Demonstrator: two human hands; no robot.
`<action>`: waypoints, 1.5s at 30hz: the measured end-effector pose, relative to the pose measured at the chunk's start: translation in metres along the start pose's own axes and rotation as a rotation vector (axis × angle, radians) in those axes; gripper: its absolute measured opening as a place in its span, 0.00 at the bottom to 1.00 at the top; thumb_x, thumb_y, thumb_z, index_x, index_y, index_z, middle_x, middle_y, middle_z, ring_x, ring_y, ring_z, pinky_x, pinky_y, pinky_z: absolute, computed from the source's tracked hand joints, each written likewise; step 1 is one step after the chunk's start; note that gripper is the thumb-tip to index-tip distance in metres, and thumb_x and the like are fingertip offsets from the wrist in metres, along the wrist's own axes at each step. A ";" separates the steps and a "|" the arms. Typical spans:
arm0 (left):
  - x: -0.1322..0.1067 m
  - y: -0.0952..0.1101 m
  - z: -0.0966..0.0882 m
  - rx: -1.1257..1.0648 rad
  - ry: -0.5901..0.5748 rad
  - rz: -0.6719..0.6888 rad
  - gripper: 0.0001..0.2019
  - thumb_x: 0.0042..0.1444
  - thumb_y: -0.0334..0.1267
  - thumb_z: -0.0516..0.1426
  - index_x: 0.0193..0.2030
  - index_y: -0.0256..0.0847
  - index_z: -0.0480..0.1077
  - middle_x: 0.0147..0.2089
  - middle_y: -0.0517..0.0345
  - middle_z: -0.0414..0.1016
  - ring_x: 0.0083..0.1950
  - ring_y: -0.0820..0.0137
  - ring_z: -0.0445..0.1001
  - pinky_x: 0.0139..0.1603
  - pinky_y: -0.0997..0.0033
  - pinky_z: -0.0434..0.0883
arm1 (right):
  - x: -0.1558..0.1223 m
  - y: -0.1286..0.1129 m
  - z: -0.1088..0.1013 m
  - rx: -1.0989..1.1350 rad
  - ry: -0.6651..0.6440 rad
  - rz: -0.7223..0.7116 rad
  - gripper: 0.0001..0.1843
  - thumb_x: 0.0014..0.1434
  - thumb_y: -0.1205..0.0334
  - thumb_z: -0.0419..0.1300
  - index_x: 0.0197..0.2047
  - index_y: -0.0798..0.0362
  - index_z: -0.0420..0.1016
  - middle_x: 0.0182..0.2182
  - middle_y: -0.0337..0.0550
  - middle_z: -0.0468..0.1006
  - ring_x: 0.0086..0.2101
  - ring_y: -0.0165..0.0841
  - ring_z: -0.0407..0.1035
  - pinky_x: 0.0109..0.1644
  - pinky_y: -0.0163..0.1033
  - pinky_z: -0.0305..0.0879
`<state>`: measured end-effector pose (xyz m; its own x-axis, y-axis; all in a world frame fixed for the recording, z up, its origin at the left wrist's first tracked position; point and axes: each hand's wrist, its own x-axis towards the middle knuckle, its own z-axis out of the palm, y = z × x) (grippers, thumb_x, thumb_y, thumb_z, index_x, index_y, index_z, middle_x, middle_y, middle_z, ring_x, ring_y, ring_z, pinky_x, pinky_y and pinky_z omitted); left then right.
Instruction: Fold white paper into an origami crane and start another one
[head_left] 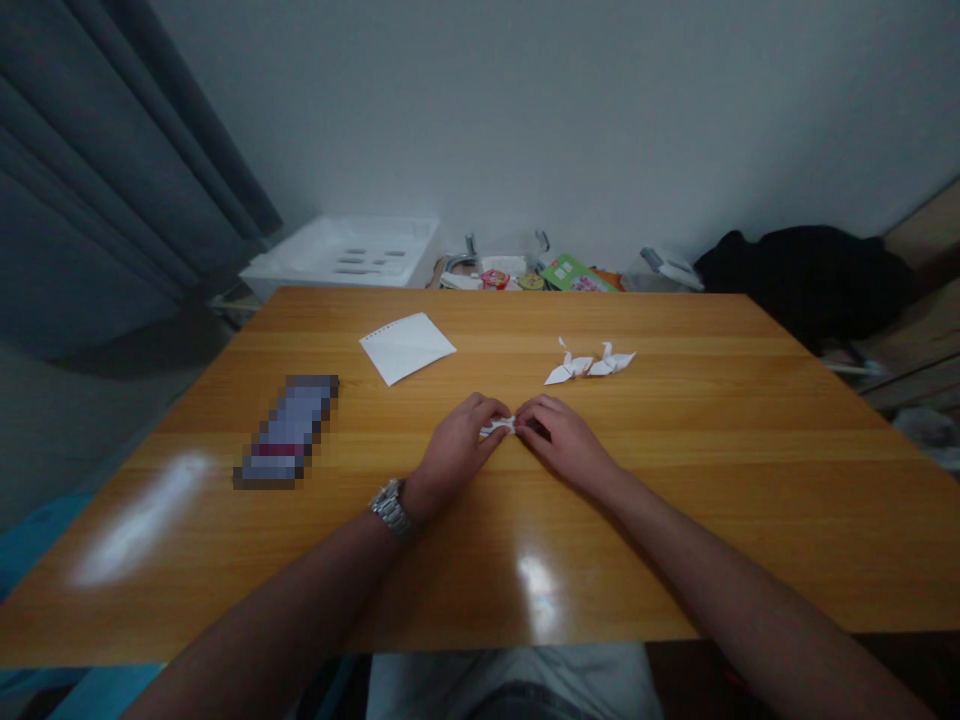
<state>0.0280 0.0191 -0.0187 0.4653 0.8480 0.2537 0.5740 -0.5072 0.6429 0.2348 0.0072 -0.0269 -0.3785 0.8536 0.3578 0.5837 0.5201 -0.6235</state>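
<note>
A small piece of folded white paper (pixel 496 427) is held between my two hands, low over the middle of the table. My left hand (pixel 463 440), with a metal watch (pixel 391 508) on its wrist, is closed on the paper's left part. At the right end of the paper, the fingertips of my right hand (pixel 564 440) pinch it. Fingers cover much of the paper, so its full shape is hidden. Just beyond my right hand, two white paper cranes (pixel 611 360) stand side by side.
A white paper sheet (pixel 407 347) with a perforated edge lies at the back left of the wooden table (pixel 712 400). Left of my hands is a pixelated phone-like object (pixel 289 430). Past the far edge are a white plastic tray (pixel 337 250), a green packet (pixel 577 273) and black cloth (pixel 802 280).
</note>
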 end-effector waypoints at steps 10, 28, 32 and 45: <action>0.004 -0.002 0.003 -0.006 -0.006 0.002 0.08 0.66 0.34 0.56 0.45 0.41 0.77 0.45 0.53 0.74 0.47 0.65 0.75 0.52 0.63 0.73 | 0.000 0.005 0.001 -0.070 0.014 -0.078 0.03 0.67 0.66 0.60 0.41 0.51 0.77 0.39 0.46 0.79 0.42 0.38 0.72 0.47 0.44 0.68; -0.003 0.007 -0.011 0.410 -0.154 0.238 0.12 0.70 0.37 0.52 0.54 0.41 0.75 0.52 0.49 0.77 0.52 0.61 0.75 0.56 0.58 0.72 | -0.016 0.007 -0.017 -0.397 -0.180 -0.267 0.18 0.70 0.63 0.55 0.61 0.50 0.75 0.58 0.51 0.77 0.56 0.43 0.73 0.60 0.53 0.72; -0.007 0.007 -0.014 0.437 -0.223 0.267 0.15 0.71 0.38 0.51 0.58 0.35 0.71 0.55 0.45 0.77 0.53 0.59 0.76 0.58 0.57 0.72 | -0.018 0.006 -0.018 -0.402 -0.206 -0.271 0.21 0.70 0.63 0.55 0.64 0.51 0.71 0.61 0.53 0.75 0.58 0.44 0.72 0.63 0.54 0.70; -0.012 0.003 -0.015 0.531 -0.233 0.331 0.17 0.71 0.35 0.50 0.62 0.32 0.67 0.61 0.41 0.73 0.60 0.56 0.74 0.61 0.54 0.70 | -0.023 0.005 -0.025 -0.358 -0.298 -0.241 0.29 0.70 0.60 0.56 0.72 0.50 0.60 0.68 0.54 0.65 0.66 0.45 0.62 0.68 0.55 0.64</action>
<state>0.0140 0.0098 -0.0096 0.7731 0.6095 0.1755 0.6021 -0.7922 0.0995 0.2646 -0.0088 -0.0205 -0.6897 0.6911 0.2163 0.6442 0.7220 -0.2525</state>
